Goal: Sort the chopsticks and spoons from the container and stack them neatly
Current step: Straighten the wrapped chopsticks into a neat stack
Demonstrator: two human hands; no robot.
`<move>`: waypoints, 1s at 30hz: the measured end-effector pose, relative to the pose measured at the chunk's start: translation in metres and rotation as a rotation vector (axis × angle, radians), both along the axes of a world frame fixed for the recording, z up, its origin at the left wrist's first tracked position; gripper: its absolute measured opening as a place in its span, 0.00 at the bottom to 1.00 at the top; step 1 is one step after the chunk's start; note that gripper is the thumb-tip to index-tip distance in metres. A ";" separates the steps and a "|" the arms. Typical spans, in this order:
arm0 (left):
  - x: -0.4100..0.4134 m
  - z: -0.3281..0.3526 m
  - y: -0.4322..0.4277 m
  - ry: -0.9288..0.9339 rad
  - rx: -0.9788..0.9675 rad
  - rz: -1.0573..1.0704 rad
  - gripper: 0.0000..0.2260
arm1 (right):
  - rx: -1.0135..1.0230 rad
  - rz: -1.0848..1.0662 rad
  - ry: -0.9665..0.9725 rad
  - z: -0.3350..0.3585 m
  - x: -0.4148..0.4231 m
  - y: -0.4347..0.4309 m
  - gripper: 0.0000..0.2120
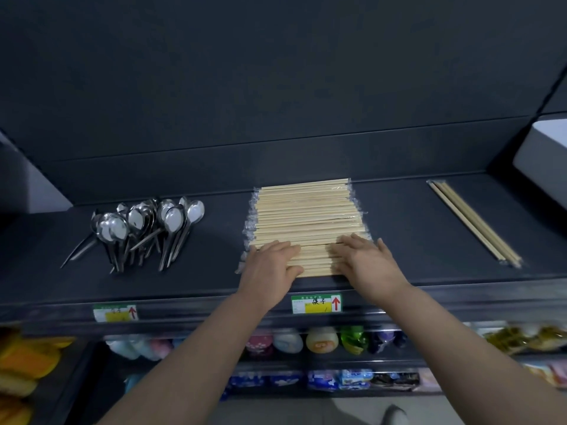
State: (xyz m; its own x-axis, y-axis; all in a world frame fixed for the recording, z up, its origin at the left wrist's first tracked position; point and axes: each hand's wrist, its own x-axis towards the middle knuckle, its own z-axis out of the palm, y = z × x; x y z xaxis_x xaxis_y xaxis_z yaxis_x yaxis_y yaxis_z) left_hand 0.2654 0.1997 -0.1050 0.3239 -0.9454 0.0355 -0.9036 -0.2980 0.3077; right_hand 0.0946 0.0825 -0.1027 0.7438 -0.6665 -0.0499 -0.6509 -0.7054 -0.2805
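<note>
Below centre, price label (316,303) on the edge of the shelf (214,265); just above, left hand (270,262) and right hand (366,259), fingers extended flat, press the near rows of the wrapped chopstick stack (310,210); spoons (144,228) heaped centre left; loose chopsticks (472,223) centre right

Two shelf-edge tags before me.
The right tag (316,303), below the chopsticks (310,216), reads 筷子 beside a red up-arrow; on the left tag (115,312) I cannot read the writing.
</note>
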 end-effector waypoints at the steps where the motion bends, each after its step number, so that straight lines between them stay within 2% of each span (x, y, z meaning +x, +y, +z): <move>1: -0.003 0.000 -0.003 0.003 -0.023 -0.013 0.20 | -0.023 -0.004 -0.010 0.001 -0.002 -0.001 0.19; 6: -0.024 0.005 -0.030 0.024 -0.103 -0.079 0.14 | -0.067 -0.026 -0.027 0.004 -0.022 -0.011 0.16; 13: -0.077 0.014 -0.089 0.044 -0.122 -0.097 0.13 | -0.116 -0.141 -0.019 0.009 -0.071 -0.055 0.15; 22: -0.165 0.012 -0.187 0.084 -0.013 -0.124 0.15 | -0.113 -0.378 0.030 0.007 -0.162 -0.143 0.19; 25: -0.188 0.005 -0.215 0.127 0.031 -0.113 0.16 | -0.084 -0.419 0.070 0.005 -0.185 -0.165 0.25; 27: -0.201 0.002 -0.230 0.166 0.039 -0.084 0.16 | -0.044 -0.414 0.096 0.003 -0.196 -0.178 0.27; 30: -0.217 0.001 -0.250 0.255 0.019 0.006 0.17 | 0.030 -0.292 0.085 0.000 -0.204 -0.190 0.26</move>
